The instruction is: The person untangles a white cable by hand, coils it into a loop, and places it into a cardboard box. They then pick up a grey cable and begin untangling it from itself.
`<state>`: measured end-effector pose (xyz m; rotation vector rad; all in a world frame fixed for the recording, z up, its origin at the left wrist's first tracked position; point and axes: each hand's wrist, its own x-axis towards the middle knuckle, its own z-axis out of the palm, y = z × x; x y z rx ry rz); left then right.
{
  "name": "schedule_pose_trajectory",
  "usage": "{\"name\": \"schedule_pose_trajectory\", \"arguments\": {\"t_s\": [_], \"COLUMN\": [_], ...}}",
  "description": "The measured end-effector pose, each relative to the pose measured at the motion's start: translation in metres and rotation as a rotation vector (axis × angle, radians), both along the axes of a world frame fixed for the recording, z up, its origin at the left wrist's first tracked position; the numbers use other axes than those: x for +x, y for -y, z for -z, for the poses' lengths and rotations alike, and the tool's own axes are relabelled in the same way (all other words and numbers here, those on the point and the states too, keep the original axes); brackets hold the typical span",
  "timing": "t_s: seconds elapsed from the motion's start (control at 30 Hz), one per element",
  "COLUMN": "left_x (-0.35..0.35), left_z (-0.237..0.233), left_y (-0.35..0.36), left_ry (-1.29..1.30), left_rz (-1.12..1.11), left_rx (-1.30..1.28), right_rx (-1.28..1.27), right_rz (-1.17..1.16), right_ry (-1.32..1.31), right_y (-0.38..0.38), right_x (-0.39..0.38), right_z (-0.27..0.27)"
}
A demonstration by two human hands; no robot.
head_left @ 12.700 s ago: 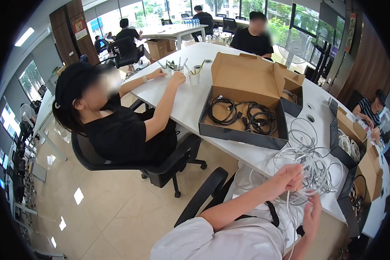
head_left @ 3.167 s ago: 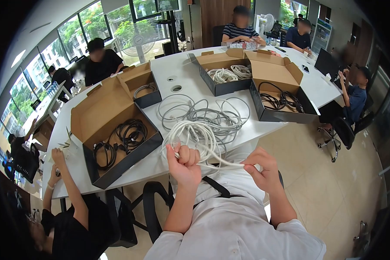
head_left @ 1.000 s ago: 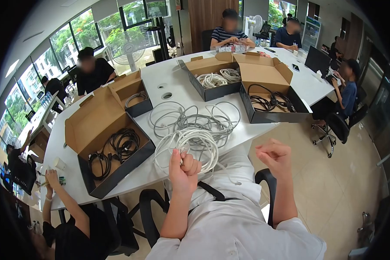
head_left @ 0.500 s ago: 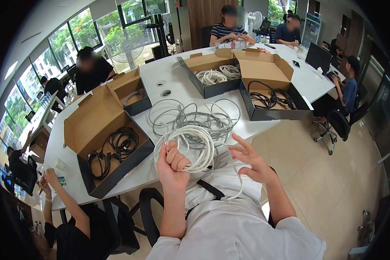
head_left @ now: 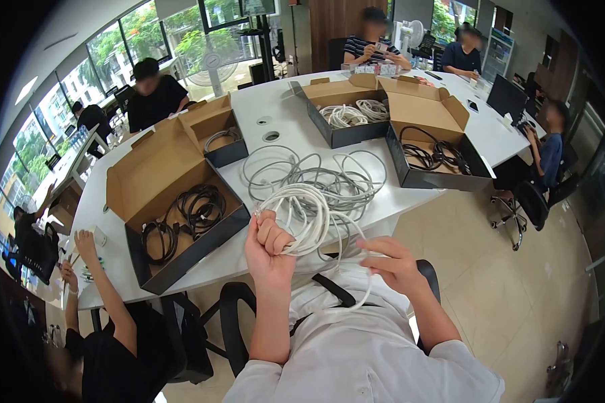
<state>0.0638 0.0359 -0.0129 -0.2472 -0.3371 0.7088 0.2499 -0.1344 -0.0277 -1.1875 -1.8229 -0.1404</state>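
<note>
My left hand [head_left: 270, 248] is closed around a coil of white cable [head_left: 310, 232], held up in front of my lap at the table's edge. From the coil a loose strand runs right to my right hand [head_left: 391, 263], whose thumb and fingers are closed on it. Below that hand the strand's tail [head_left: 368, 290] curves down over my shirt. Just behind the coil, a loose tangle of grey cable [head_left: 339, 178] lies on the white table [head_left: 275, 121]; the coil partly covers it.
At the left, an open box [head_left: 202, 258] holds black cables [head_left: 204, 207]; a smaller box [head_left: 228, 156] behind it holds grey cable. Toward the back right stand a box [head_left: 356, 136] of white cables and a box [head_left: 437, 180] of black cords. A co-worker's arms [head_left: 107, 282] reach in at left.
My right hand has gone from spread fingers to closing on the white strand, slightly lower. The left hand still grips the coil. The view has shifted, so the table appears farther right.
</note>
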Motion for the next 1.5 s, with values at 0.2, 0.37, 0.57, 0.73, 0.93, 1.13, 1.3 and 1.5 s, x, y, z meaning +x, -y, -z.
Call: {"name": "schedule_pose_trajectory", "arguments": {"t_s": [0.2, 0.37, 0.57, 0.73, 0.93, 1.13, 1.3, 1.5], "left_x": [0.004, 0.007, 0.017, 0.027, 0.031, 0.036, 0.041, 0.047], "left_z": [-0.004, 0.016, 0.005, 0.010, 0.029, 0.022, 0.026, 0.016], "left_y": [0.013, 0.022, 0.060, 0.060, 0.043, 0.047, 0.055, 0.061], "left_ry": [-0.489, -0.403, -0.508, -0.421, -0.385, -0.401, -0.329, -0.489], "left_rz": [-0.287, -0.242, -0.005, 0.077, 0.135, 0.220, 0.229, 0.164], "left_rx": [0.310, 0.729, 1.054, 1.057, 0.757, 0.616, 0.613, 0.594], "right_rx": [-0.077, -0.159, -0.249, -0.146, -0.339, 0.003, 0.343, 0.418], "right_rz": [0.026, 0.248, 0.439, 0.484, -0.242, -0.174, 0.068, -0.212], "right_ry": [-0.157, -0.198, -0.577, -0.258, -1.238, -1.373, -1.229, -1.283], "right_y": [0.008, 0.002, -0.013, -0.023, -0.023, -0.022, -0.011, -0.014], "right_x": [0.007, -0.011, -0.012, -0.005, 0.004, 0.022, 0.057, 0.058], "right_z": [-0.001, -0.011, -0.011, 0.001, -0.006, 0.001, -0.014, -0.040]}}
